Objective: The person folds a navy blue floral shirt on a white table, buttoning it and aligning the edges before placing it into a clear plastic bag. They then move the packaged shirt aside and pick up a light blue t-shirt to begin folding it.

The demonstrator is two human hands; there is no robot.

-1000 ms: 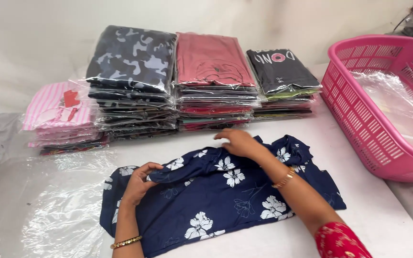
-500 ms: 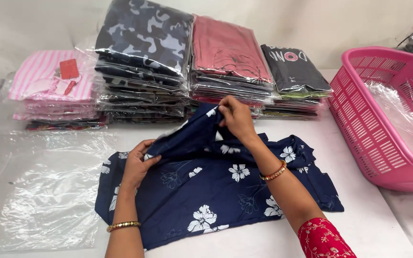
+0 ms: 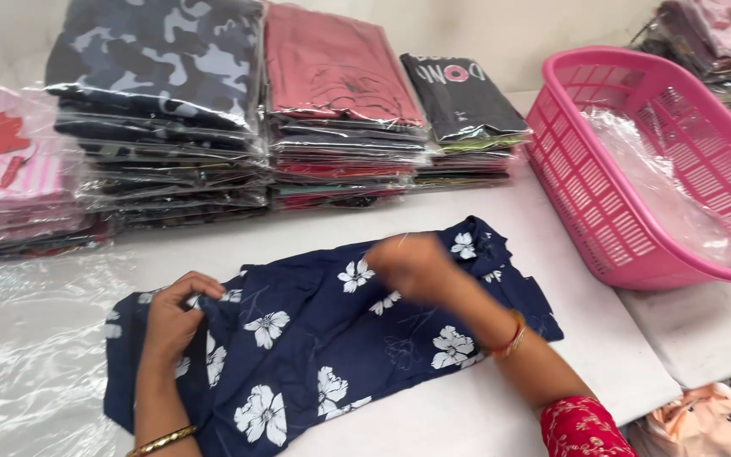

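Navy blue floral cotton garment (image 3: 332, 347) spread flat on the white surface (image 3: 484, 406), half over a clear plastic sheet (image 3: 27, 355). Left hand (image 3: 171, 317) curled down on the left end, fingers pinching a fold of the fabric. Right hand (image 3: 416, 267) blurred on the upper edge of the cloth, fingers bent, can't really tell whether gripping or just pressing. Behind, stacks of bagged folded clothes (image 3: 239, 118) in camo, red and black, plus a pink striped pile (image 3: 10, 178) off left. Pink plastic laundry basket (image 3: 602, 195) on the right, well apart from the garment, crinkly clear bag inside.
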